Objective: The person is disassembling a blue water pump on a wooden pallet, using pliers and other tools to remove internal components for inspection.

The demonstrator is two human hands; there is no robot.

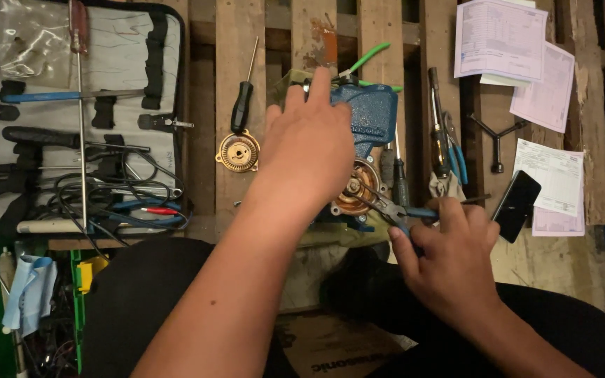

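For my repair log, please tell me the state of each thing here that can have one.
Blue metal pump body: open, brass-coloured inside exposed, steadied by left hand.
Blue-handled needle-nose pliers: held in right hand, tips at the brass part.
Round brass cover disc: removed, lying on the planks.
Grey fabric tool case: unzipped, spread flat.
Black phone: screen dark.

Looks like a makeshift repair workshop: rough wooden pallet point(379, 28) serving as bench, open tool roll point(134, 49) stuffed with screwdrivers and test leads, loose pliers point(454, 150), Y-shaped wrench point(496, 140), paperwork point(502, 38) scattered alongside.
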